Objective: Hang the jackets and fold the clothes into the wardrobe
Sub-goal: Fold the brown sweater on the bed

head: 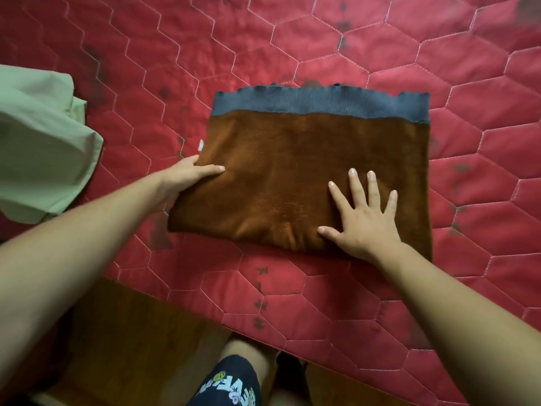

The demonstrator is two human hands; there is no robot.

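Observation:
A folded brown garment (292,171) with a grey ribbed band along its far edge lies flat on the red quilted bed cover (322,39). My left hand (187,177) grips the garment's left edge, thumb on top and fingers tucked beneath. My right hand (363,218) lies flat on the garment's near right part, fingers spread and straight, pressing the cloth down.
A pale green garment (41,148) lies bunched at the bed's left side. The bed's near edge runs diagonally across the lower frame, with brown wooden floor (123,347) below it. My knee and dark printed shorts (231,385) show at the bottom.

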